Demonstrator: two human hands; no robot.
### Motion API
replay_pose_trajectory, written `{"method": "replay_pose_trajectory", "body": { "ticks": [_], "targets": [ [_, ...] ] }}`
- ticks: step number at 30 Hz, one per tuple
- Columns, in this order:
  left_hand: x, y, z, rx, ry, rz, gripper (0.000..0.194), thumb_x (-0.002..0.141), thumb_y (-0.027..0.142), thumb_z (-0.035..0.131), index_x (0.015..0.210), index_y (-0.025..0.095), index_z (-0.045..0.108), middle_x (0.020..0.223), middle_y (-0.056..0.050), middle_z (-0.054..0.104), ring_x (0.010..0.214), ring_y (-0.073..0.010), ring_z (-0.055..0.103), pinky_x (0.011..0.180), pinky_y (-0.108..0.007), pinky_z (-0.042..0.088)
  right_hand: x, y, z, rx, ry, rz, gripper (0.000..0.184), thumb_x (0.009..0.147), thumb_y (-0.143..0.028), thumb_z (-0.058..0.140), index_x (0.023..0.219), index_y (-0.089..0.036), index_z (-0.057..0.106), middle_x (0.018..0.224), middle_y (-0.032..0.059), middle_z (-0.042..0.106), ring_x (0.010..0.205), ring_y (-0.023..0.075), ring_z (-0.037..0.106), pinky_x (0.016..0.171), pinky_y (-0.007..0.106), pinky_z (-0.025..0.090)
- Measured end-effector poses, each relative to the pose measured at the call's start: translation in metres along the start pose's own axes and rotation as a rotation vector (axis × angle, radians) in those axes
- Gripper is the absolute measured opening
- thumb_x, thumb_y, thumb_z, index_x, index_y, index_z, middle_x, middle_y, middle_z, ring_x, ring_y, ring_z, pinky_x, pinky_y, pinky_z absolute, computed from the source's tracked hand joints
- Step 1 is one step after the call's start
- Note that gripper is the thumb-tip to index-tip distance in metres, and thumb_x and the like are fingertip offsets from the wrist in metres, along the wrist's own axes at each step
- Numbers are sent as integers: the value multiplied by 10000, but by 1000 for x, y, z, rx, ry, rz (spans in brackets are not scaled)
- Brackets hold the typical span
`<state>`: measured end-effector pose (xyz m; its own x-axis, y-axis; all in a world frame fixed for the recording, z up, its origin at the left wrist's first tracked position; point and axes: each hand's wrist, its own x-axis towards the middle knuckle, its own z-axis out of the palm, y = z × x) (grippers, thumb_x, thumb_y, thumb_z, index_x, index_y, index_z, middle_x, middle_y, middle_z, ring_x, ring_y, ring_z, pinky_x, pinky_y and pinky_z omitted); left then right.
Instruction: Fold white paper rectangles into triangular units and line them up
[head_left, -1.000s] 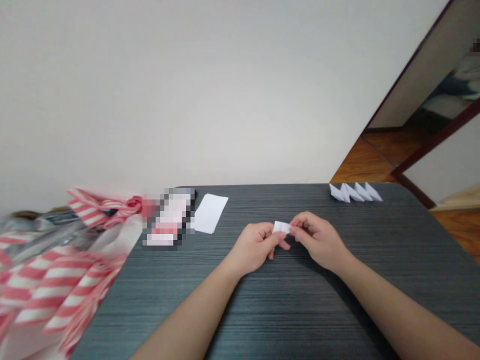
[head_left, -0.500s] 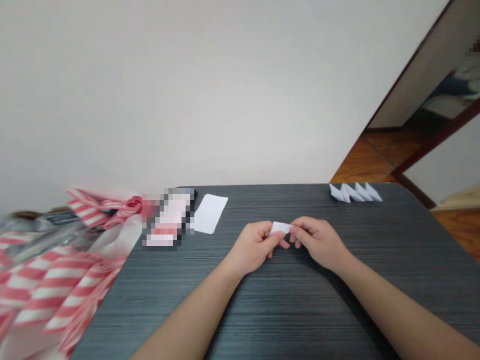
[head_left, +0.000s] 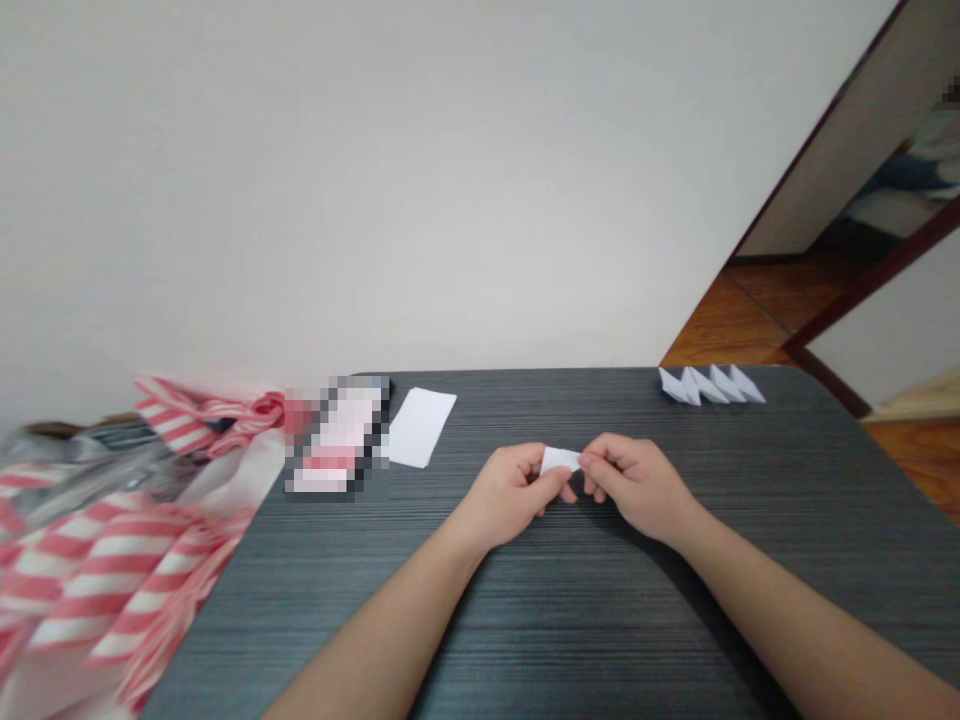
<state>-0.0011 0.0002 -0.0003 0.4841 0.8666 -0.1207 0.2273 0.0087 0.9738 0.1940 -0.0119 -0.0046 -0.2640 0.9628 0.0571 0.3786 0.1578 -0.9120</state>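
Observation:
A small folded piece of white paper [head_left: 559,458] is held just above the dark table [head_left: 525,610], between both hands. My left hand [head_left: 516,492] pinches its left part, thumb in front and fingers behind. At its right end, my right hand [head_left: 631,482] is closed with thumb and fingertips on the paper's edge. The fingers cover part of the paper, so its full shape is hidden. Left of the hands lies a stack of white paper sheets [head_left: 421,428]. Several folded white paper pieces [head_left: 712,385] stand in a row at the far right.
A phone-like object [head_left: 341,435], blurred by pixels, lies beside the sheets. Red-and-white striped bags [head_left: 112,560] crowd the table's left side. A pale wall [head_left: 465,200] rises behind the table; wooden floor [head_left: 720,310] shows at the right.
The folded paper has shifted and turned slightly between the fingers, and the dark gap under its right end has closed up. Both hands have barely moved.

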Motion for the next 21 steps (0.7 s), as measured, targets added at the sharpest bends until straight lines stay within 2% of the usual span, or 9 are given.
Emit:
{"method": "replay_pose_trajectory", "body": {
  "ticks": [4,8,15,21],
  "targets": [
    [0,-2,0,-5,-18,-17,254,877,353,582,758,144,666,675,-17,671,487,-85,470,476,-200,349,-1,0,1,-17,-1,-11,237,912,-249,555,685,-195,599,579,-18,663,491,112,610,514,212,471],
    [-1,-2,0,54,-11,2,269,897,340,554,733,149,653,616,-2,635,489,-86,465,482,-195,329,0,-1,2,-15,-11,-2,233,912,-237,550,687,-194,594,576,-21,657,496,110,606,520,211,466],
    [-1,1,0,112,6,47,226,892,290,560,722,156,627,618,5,633,523,-92,488,516,-190,348,0,0,2,-22,-85,-8,207,910,-243,553,716,-189,606,602,-18,652,525,114,601,537,217,449],
    [-1,-2,2,149,15,52,285,924,332,524,719,154,611,624,6,618,516,-90,474,514,-198,331,-1,-2,1,-52,-39,-19,230,925,-251,540,709,-189,588,578,-26,613,523,112,577,543,219,431]
  ]
}}
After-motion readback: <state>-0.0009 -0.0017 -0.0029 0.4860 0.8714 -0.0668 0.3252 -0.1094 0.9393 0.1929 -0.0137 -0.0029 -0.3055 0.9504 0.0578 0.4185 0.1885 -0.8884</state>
